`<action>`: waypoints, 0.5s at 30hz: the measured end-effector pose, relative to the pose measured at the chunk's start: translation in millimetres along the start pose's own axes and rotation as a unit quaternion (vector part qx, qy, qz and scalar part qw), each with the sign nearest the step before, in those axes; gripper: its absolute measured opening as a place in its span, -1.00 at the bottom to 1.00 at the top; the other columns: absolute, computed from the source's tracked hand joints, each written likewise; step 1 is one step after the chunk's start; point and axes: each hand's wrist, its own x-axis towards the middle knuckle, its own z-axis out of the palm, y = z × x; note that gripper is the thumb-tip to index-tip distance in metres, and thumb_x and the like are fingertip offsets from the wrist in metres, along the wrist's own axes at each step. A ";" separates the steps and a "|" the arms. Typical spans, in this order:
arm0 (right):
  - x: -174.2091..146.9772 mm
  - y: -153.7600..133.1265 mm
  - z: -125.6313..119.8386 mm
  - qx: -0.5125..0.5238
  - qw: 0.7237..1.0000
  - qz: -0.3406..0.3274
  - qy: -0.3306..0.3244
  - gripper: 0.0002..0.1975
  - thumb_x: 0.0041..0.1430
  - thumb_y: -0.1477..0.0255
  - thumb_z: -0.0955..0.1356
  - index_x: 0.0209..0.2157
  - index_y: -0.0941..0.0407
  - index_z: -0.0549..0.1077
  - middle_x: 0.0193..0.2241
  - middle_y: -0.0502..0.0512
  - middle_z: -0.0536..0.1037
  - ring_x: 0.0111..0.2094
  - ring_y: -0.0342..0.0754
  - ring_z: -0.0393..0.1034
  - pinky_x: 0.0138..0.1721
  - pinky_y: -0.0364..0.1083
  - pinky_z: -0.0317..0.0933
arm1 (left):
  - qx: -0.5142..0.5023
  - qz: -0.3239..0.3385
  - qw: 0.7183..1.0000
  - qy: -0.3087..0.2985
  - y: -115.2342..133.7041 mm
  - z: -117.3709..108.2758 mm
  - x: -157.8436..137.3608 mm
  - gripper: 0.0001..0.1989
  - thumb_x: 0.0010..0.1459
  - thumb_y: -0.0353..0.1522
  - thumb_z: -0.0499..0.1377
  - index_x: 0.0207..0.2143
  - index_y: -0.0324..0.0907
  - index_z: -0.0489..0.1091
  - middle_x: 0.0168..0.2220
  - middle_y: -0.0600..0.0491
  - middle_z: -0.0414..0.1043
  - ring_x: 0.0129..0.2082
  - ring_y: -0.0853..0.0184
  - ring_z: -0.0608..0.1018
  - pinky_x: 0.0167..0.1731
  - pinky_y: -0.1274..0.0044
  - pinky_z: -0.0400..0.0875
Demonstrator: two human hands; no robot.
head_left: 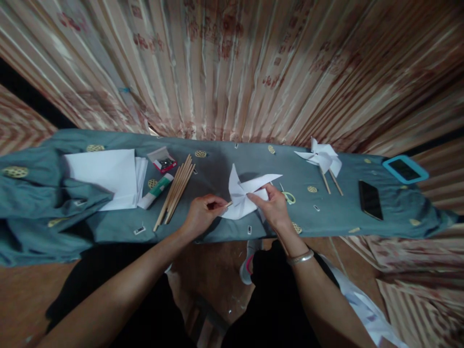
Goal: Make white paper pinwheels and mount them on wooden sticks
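A white paper pinwheel (237, 193) is held up over the front part of the table, its pointed blades spread. My right hand (271, 203) grips it from the right, the thumb pressed near its centre and the fingers behind a blade. At the pinwheel's lower left, my left hand (206, 210) pinches a thin wooden stick (228, 204); only a short piece of the stick shows. Just beyond my right hand lie scissors (289, 197) with yellow-green handles, partly hidden.
Left on the table (217, 154) are white paper sheets (105, 176), a green-and-white glue tube (156, 190), a small open box of pins (163, 161) and several wooden sticks (177, 188). Rightward lie finished-looking pinwheels (322, 157), a phone (370, 199) and a blue-framed tablet (405, 169).
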 end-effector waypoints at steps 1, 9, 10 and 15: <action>-2.0 -2.5 0.4 -0.010 1.000 -0.009 0.004 -0.71 -0.16 0.28 0.49 -0.37 0.10 0.48 -0.46 -0.01 0.58 -0.47 -0.06 0.41 -0.39 -0.09 0.30 | -0.003 0.005 1.000 0.002 0.5 -0.4 0.1 -0.89 -0.14 -0.39 0.32 -0.47 -0.23 0.55 -0.47 0.06 0.54 -0.46 0.38 0.50 -0.40 0.58 0.36; -44.3 -39.7 -0.9 -0.200 0.958 -0.198 0.053 -0.83 0.15 0.32 0.39 -0.22 0.06 0.47 -0.34 0.03 0.62 -0.39 -0.07 0.49 -0.37 -0.11 0.33 | -0.035 0.043 0.998 0.007 12.6 -10.3 -4.0 -0.81 -0.11 -0.30 0.34 -0.41 -0.22 0.54 -0.40 0.03 0.56 -0.39 0.33 0.54 -0.31 0.52 0.43; -49.1 -43.7 -1.5 -0.225 0.940 -0.251 0.056 -0.86 0.17 0.36 0.38 -0.21 0.06 0.47 -0.30 0.04 0.62 -0.35 -0.06 0.51 -0.32 -0.09 0.35 | -0.049 0.044 0.998 0.001 15.5 -11.6 -5.0 -0.80 -0.12 -0.30 0.34 -0.40 -0.21 0.54 -0.38 0.03 0.57 -0.38 0.32 0.55 -0.29 0.50 0.45; -58.9 -55.9 -6.7 -0.277 0.861 -0.424 0.048 -0.73 0.20 0.55 0.33 -0.06 0.06 0.39 -0.30 0.04 0.61 -0.26 -0.05 0.53 -0.21 -0.05 0.37 | -0.100 0.038 0.994 -0.005 33.2 -15.2 -9.3 -0.85 -0.16 -0.34 0.35 -0.45 -0.18 0.54 -0.41 0.06 0.57 -0.37 0.31 0.57 -0.26 0.51 0.46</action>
